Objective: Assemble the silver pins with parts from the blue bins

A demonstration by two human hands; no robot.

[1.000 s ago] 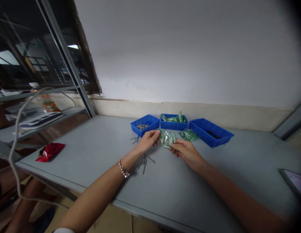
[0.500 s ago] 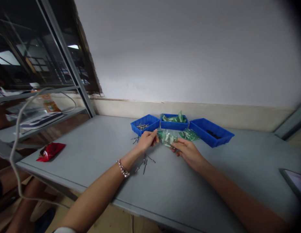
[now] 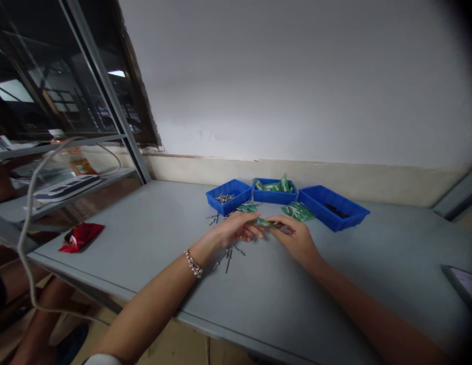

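Both my hands meet over the grey table (image 3: 152,223), pinching a small green plastic bag (image 3: 263,222) held flat and edge-on between them. My left hand (image 3: 236,230), with a beaded bracelet on the wrist, has its fingers closed on the bag's left end. My right hand (image 3: 294,238) grips the right end. Several loose metal screws (image 3: 228,256) lie on the table just under my left wrist. Behind the hands stand three blue trays: the left tray (image 3: 228,195) holds screws, the middle tray (image 3: 274,190) holds green bags, the right tray (image 3: 332,208) holds dark parts.
More green bags (image 3: 298,210) lie in front of the middle and right trays. A red packet (image 3: 81,235) lies at the table's left edge. A metal shelf with a keyboard-like device (image 3: 64,187) and a white cable (image 3: 28,223) stands left. A tablet (image 3: 464,284) lies far right.
The bag was held up facing me; now both hands have lowered it toward the table and turned it flat, and my left fingers reach further over it.
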